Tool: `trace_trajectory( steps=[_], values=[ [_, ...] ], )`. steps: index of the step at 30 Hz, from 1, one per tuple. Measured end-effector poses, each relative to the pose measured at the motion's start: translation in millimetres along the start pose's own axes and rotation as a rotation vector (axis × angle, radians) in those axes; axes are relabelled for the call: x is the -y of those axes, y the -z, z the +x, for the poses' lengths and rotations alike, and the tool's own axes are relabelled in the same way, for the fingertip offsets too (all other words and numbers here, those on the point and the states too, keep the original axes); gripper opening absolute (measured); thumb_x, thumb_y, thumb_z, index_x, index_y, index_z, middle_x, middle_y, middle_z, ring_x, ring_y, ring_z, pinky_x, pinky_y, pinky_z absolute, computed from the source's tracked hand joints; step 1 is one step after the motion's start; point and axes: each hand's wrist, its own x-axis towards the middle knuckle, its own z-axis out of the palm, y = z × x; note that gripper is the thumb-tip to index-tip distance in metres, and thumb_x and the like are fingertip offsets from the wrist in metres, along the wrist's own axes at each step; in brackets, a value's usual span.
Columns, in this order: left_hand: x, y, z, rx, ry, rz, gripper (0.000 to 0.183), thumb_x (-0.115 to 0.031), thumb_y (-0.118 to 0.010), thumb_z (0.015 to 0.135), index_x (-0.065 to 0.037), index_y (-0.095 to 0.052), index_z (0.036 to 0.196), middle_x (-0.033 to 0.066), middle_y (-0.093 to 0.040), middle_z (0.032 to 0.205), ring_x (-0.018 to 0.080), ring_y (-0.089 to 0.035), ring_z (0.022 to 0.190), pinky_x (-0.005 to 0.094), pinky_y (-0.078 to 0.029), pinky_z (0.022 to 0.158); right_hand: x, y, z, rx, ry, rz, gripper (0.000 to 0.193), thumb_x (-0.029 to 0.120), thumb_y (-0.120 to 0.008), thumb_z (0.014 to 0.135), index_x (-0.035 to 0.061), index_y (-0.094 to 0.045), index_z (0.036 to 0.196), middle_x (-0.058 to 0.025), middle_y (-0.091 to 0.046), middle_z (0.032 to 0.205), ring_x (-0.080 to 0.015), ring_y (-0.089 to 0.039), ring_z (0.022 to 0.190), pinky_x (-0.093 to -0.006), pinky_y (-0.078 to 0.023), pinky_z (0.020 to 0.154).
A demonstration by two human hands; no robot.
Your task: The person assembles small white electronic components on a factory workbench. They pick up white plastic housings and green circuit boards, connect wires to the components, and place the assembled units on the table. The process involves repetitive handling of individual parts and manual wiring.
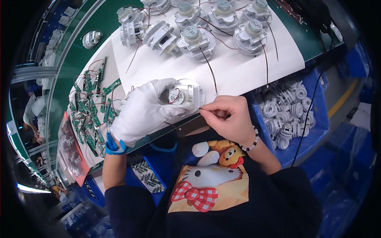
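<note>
My left hand point(141, 109), in a white glove with a blue wrist strap, is closed around a round white plastic motor assembly point(191, 88) near the table's front edge. The unit lies tilted in the grip, its motor end turned toward the palm. Bare and wearing a beaded bracelet, my right hand point(232, 117) pinches thumb and forefinger together at the unit's right rim. Whatever lies between those fingertips is too small to make out. A thin dark wire point(173, 125) with a small plug hangs below the gloved hand.
Several similar motor assemblies point(194, 43) with trailing wires stand on white sheeting at the back. Green circuit boards point(89, 107) are heaped at left beside a bag of small parts point(71, 150). A blue bin point(317, 137) of white plastic parts sits at right; another blue bin point(156, 164) is below the table.
</note>
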Motion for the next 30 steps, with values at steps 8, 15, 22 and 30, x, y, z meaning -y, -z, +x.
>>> trace_trajectory(
  steps=[8, 15, 22, 30],
  values=[
    [-9, 10, -1, 0.071, -0.062, 0.047, 0.049, -0.016, -0.066, 0.077, 0.001, -0.047, 0.120, 0.0112, -0.052, 0.095, 0.0193, -0.057, 0.086, 0.0275, -0.046, 0.073, -6, -1, 15, -0.020, -0.031, 0.032, 0.007, 0.002, -0.063, 0.067, -0.0037, -0.065, 0.071, -0.0116, -0.061, 0.061, -0.0147, -0.058, 0.051, -0.0232, -0.043, 0.048],
    [-8, 13, 1, 0.099, -0.038, 0.086, 0.050, -0.010, -0.065, 0.077, -0.001, -0.046, 0.122, 0.0139, -0.052, 0.102, 0.0230, -0.056, 0.090, 0.0296, -0.045, 0.079, -4, 2, 21, 0.048, 0.072, -0.075, 0.004, -0.001, -0.063, 0.069, -0.0030, -0.065, 0.072, -0.0036, -0.056, 0.056, -0.0026, -0.042, 0.045, -0.0194, -0.030, 0.041],
    [0, 6, 1, 0.059, -0.239, 0.126, 0.059, -0.009, -0.068, 0.074, -0.005, -0.043, 0.127, 0.0169, -0.050, 0.113, 0.0274, -0.052, 0.102, 0.0312, -0.043, 0.086, -4, 5, 27, 0.130, -0.058, 0.037, 0.006, 0.004, -0.061, 0.065, -0.0014, -0.062, 0.064, -0.0096, -0.054, 0.053, -0.0154, -0.052, 0.044, -0.0260, -0.040, 0.045],
    [15, -5, -7, -0.087, -0.251, 0.188, 0.060, -0.003, -0.067, 0.072, -0.006, -0.044, 0.127, 0.0125, -0.055, 0.102, 0.0221, -0.057, 0.090, 0.0287, -0.046, 0.080, -11, -20, 14, -0.077, 0.114, 0.023, 0.002, -0.002, -0.063, 0.070, -0.0025, -0.064, 0.071, -0.0021, -0.051, 0.055, -0.0040, -0.041, 0.046, -0.0197, -0.031, 0.042]
  ],
)
